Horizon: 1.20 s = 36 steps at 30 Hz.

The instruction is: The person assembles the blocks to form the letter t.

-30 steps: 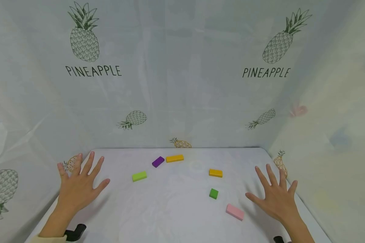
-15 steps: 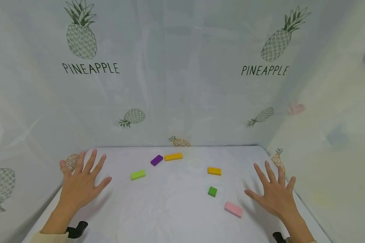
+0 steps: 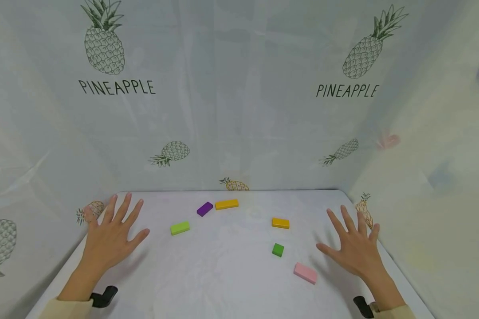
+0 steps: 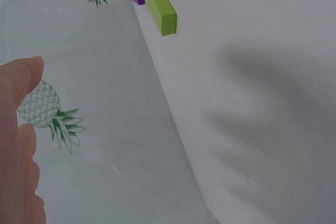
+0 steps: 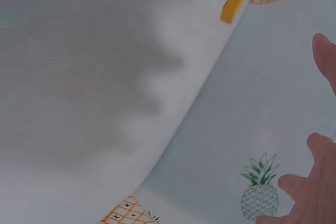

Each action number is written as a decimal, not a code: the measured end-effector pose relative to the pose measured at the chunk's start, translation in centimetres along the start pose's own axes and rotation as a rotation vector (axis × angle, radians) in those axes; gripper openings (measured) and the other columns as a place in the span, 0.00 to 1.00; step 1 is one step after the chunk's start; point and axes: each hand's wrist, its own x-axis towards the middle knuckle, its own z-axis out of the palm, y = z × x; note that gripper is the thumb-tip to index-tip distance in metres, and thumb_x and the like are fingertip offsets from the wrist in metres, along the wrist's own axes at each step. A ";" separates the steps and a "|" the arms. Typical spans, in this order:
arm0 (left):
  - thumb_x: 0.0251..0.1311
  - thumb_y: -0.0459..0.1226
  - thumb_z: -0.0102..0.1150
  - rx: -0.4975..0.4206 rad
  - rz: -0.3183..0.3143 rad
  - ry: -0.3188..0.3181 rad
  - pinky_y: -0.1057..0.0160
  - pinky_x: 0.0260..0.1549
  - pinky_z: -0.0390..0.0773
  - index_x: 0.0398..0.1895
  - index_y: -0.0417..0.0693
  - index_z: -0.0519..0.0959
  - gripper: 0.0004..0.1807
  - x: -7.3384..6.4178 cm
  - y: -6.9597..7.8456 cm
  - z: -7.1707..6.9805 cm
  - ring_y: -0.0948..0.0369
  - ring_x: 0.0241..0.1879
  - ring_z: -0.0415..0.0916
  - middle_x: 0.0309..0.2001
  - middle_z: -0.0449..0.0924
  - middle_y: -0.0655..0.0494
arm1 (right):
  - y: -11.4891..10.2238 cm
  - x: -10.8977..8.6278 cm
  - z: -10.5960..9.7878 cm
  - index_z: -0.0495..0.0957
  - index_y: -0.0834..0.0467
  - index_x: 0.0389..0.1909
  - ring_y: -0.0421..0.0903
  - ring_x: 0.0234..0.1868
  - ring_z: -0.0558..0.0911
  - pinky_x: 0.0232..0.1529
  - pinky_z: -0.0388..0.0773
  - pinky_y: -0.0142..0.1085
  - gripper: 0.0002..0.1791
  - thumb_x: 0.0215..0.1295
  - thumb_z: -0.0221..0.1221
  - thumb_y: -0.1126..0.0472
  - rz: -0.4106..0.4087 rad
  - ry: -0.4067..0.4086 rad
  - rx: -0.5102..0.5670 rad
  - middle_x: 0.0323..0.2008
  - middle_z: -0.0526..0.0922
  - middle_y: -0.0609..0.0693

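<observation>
Head view: both hands are spread wide, palms toward the table, with fingers and thumbs apart and nothing held or touched. Over the last second the left hand [image 3: 109, 241] and the right hand [image 3: 355, 252] have each shifted slightly inward, while the blocks keep their arrangement; the whole scene sits a little higher in view. No block has thus been displaced or taken up. Six blocks lie apart on the white table [image 3: 223, 279]. The lime block [image 3: 180, 228] is nearest the left hand; beyond it, toward the far edge, the purple block [image 3: 205, 209] lies just beside the long yellow block [image 3: 226, 204]. On the other side are the short yellow block [image 3: 280, 223], the green block [image 3: 278, 250] and the pink block [image 3: 305, 273], the last nearest the right hand's wrist. A printed cloth [image 3: 239, 106] hangs behind.

Left wrist view: the left hand enters at the left margin, its thumb apart from the other digits and no object against it. The lime block lies near the top, with the purple block beyond; a blurred shadow [image 4: 257, 129] falls on the table.

Right wrist view: the right hand, only partly included, shows separated digits and nothing between them. One yellow block lies near the table's edge, well apart; which of the two cannot be told.
</observation>
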 end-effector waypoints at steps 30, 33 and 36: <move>0.68 0.61 0.62 -0.118 0.042 -0.031 0.21 0.72 0.49 0.86 0.56 0.55 0.49 1.8 1.3 1.3 0.36 0.82 0.50 0.84 0.52 0.40 | -0.9 2.9 0.0 0.48 0.42 0.87 0.80 0.78 0.52 0.65 0.40 0.87 0.59 0.62 0.66 0.29 -0.037 -0.082 0.116 0.84 0.51 0.64; 0.67 0.60 0.63 -0.127 0.045 -0.032 0.21 0.71 0.53 0.86 0.55 0.56 0.49 2.0 1.4 1.2 0.35 0.80 0.52 0.84 0.53 0.40 | -0.9 3.2 0.2 0.49 0.43 0.87 0.80 0.78 0.53 0.66 0.42 0.86 0.59 0.62 0.67 0.30 -0.050 -0.079 0.128 0.84 0.51 0.64; 0.67 0.59 0.64 -0.143 0.046 -0.038 0.22 0.70 0.55 0.86 0.54 0.57 0.49 2.1 1.6 1.3 0.35 0.80 0.52 0.83 0.54 0.39 | -0.8 3.5 0.3 0.49 0.43 0.87 0.79 0.78 0.53 0.67 0.42 0.86 0.58 0.62 0.67 0.30 -0.060 -0.076 0.132 0.84 0.51 0.64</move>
